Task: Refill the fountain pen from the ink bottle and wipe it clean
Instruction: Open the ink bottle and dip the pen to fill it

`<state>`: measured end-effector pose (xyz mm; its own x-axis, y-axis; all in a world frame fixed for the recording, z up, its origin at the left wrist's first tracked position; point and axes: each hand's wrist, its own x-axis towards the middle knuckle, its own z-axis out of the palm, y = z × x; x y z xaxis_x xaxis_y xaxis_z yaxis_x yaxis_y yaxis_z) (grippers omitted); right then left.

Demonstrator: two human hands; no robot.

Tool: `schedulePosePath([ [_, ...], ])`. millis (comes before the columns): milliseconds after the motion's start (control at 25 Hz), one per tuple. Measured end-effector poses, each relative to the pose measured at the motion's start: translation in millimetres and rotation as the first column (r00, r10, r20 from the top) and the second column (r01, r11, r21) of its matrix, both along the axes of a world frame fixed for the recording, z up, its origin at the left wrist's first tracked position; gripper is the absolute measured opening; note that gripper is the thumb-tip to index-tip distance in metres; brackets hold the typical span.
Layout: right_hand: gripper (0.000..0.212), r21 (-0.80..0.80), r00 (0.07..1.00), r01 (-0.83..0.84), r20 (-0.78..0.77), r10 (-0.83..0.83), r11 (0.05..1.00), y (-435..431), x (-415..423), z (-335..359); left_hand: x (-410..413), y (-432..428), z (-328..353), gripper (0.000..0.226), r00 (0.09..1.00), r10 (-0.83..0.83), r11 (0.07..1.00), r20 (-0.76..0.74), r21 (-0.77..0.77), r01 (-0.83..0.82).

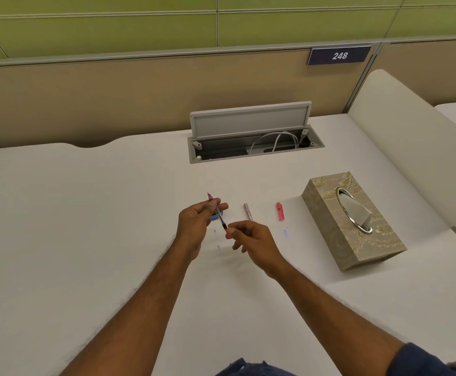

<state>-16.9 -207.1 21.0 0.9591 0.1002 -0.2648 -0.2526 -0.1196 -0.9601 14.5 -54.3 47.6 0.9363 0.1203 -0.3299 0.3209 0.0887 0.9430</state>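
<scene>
Presently: left hand (198,221) pinched pen (222,223) near nib, nib pointing away. Right hand (251,240) pinched red rear end. Pen likely light, thin, slick, nib fragile; hold by section. Bottle (216,217) half-hidden behind left hand, on bench (113,213).

On the table (85,213), our left hand (194,222) and right hand (251,240) meet near the middle and hold the fountain pen (222,223) between them, its nib pointing away from us. The ink bottle (213,217) sits under the left hand's fingers, mostly hidden. Right of the hands lies the pen barrel (248,212), then the pen cap (280,211), the two apart. The tissue box (353,221) stands right of the cap. Behind all this a cable hatch (254,156) is set into the table, its lid raised and a cable (275,138) inside.
</scene>
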Motion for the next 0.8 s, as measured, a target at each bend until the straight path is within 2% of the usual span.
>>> schedulePosePath([
  [120, 0.02, 0.067, 0.996, 0.085, 0.001, -0.086, 0.994, 3.6, -8.2, -0.6, -0.1, -2.6, -2.3, 0.025, 1.0, -0.001, 1.0, -0.003, -0.023, 0.001],
  [280, 0.009, 0.099, 0.981, 0.185, 0.045, -0.19, 0.978, 5.2, -12.6, 1.2, -4.0, -4.9, -5.7, 0.026, 1.0, -0.015, 0.999, -0.017, -0.037, 0.014],
  [560, 0.01, 0.111, 0.959, 0.281, 0.013, -0.284, 0.953, 8.6, -8.8, -1.0, -3.7, -1.5, -14.0, 0.019, 0.999, -0.006, 0.999, -0.041, -0.035, 0.005],
  [800, 0.01, 0.1, 0.954, 0.3, -0.065, -0.294, 0.949, 8.4, -5.0, -7.5, -1.3, -0.5, -20.3, 0.027, 0.998, -0.02, 0.999, -0.052, -0.037, 0.018],
])
